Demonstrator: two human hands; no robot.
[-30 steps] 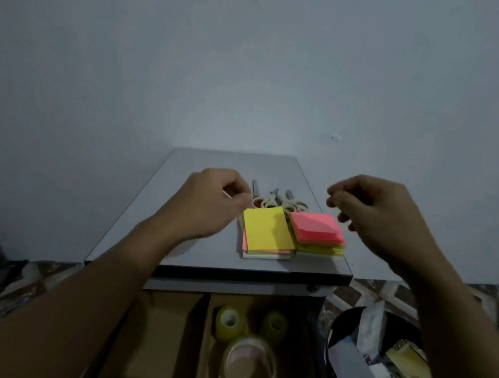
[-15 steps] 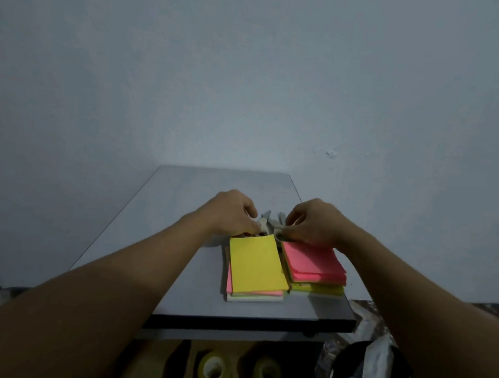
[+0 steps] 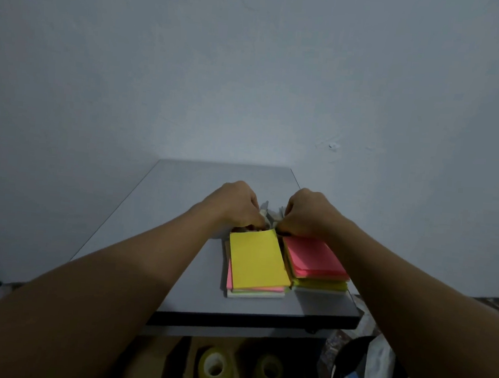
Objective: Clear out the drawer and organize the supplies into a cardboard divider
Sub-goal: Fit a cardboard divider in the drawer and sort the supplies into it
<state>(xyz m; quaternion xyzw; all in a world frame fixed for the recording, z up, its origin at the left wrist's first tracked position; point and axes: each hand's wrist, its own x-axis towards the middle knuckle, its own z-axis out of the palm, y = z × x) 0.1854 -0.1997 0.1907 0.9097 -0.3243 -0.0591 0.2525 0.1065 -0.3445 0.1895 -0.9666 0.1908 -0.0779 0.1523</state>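
Both hands meet at frame centre, fingers curled: the left hand (image 3: 236,205) and right hand (image 3: 306,214) pinch the pale scissors (image 3: 270,213), mostly hidden between them. Just below lie a yellow-topped sticky-note stack (image 3: 258,261) and a pink-topped stack (image 3: 311,258) on the grey surface (image 3: 180,200). Tape rolls (image 3: 214,369) sit in the cardboard divider (image 3: 157,369) at the bottom edge.
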